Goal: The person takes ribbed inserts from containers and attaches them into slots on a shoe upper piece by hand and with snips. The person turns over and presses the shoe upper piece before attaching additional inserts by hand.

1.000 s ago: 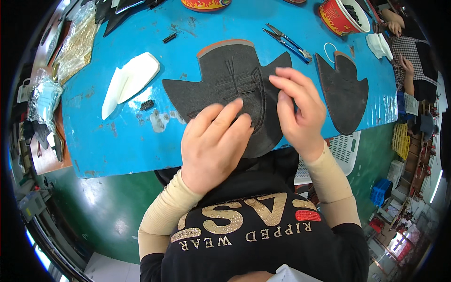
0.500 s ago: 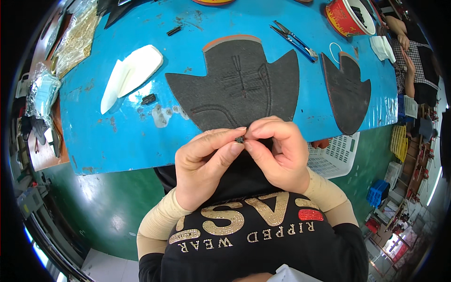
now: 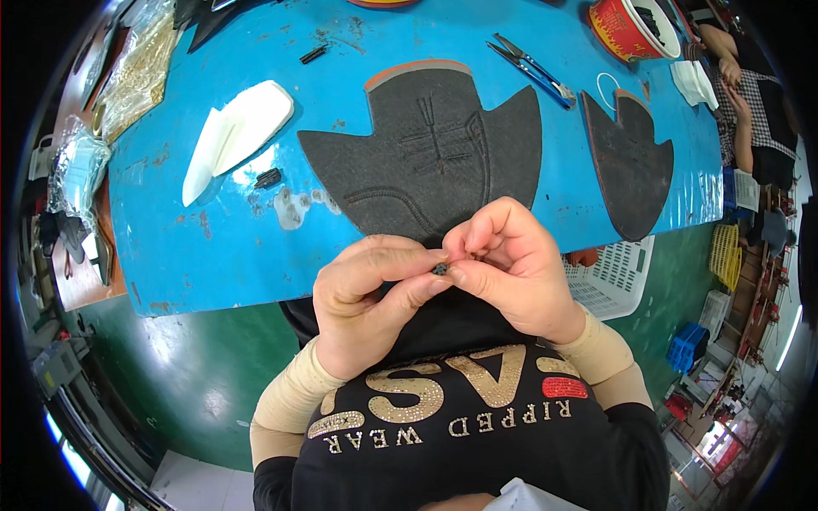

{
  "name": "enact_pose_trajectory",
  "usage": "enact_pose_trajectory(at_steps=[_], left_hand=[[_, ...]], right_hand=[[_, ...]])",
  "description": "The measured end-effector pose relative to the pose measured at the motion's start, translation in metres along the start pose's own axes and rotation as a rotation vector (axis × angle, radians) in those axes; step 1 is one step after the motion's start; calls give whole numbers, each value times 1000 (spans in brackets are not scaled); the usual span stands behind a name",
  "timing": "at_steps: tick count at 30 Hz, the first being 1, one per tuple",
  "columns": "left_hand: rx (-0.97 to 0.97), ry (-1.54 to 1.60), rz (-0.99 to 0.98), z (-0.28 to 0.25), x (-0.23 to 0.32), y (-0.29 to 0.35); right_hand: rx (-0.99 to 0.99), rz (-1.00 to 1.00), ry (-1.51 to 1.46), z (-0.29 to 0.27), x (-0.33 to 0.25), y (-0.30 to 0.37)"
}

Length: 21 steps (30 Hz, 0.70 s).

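In front of my chest, my left hand pinches a small black bundle between thumb and fingertips. Its exact kind is too small to make out. My right hand meets it from the other side, thumb tip against the bundle and fingers curled. Just beyond my hands lies a large dark grey shoe upper piece, flat, with stitched lines and an orange-edged tongue. A similar upper rests to the right. Two small black bundles, one nearer and one farther, lie on the left side.
On the blue table are thread snips, a white folded piece and a red-and-yellow tub with dark bits inside. A white basket stands below the right edge. Another person's hands show at the far right.
My right hand has tilted up, its index finger lifting and its fingers shifting on the bundle. The bundle has dropped slightly toward me. The shoe uppers stay put.
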<state>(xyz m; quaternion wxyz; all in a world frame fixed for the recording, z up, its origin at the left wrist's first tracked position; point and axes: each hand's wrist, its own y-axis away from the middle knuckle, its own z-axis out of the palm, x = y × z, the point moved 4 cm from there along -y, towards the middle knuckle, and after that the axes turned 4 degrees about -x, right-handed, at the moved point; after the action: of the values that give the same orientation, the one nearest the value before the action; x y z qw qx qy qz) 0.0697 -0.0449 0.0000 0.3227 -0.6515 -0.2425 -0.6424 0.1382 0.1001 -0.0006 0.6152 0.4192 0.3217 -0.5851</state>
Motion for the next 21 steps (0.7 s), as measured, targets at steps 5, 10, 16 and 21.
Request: enact_pose_trajectory(at_steps=[5, 10, 16, 21], left_hand=[[28, 137, -81, 2, -3, 5], [-9, 166, -79, 2, -5, 4], [-65, 1, 28, 0, 1, -3], [20, -543, 294, -12, 11, -12]], right_hand=[[7, -70, 66, 3, 0, 4], [-84, -41, 56, 6, 0, 5], [-121, 134, -172, 3, -2, 3], [85, -101, 152, -10, -16, -16]])
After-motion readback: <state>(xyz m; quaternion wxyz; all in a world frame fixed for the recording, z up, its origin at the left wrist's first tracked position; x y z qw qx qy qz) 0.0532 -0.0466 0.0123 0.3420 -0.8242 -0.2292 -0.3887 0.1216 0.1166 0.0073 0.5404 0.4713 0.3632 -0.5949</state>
